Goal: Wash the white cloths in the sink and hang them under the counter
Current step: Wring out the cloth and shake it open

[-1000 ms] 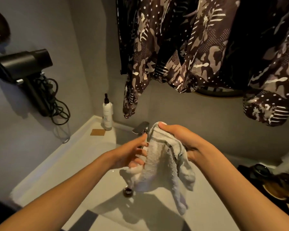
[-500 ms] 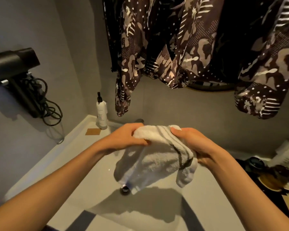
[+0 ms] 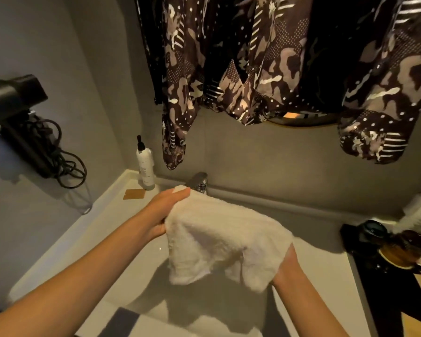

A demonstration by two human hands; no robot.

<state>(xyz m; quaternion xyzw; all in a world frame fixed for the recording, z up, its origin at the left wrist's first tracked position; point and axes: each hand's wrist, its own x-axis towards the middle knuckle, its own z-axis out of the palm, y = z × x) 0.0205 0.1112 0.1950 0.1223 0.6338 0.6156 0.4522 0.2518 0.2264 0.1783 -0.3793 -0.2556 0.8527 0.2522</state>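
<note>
Both hands gripped the white cloth (image 3: 224,242) above the sink (image 3: 141,254): left hand (image 3: 163,215) high, right hand (image 3: 288,266) low (fingers apparently hidden underneath).

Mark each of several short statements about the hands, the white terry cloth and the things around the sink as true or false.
1. Both hands hold the white terry cloth above the white sink basin. True.
2. The left hand grips the cloth's far edge. True.
3. The white pump bottle lies on its side. False: it stands upright in the corner.
4. The black hair dryer rests in the basin. False: it hangs on the left wall.
5. The right hand is empty. False: it holds the cloth's near corner.
</note>
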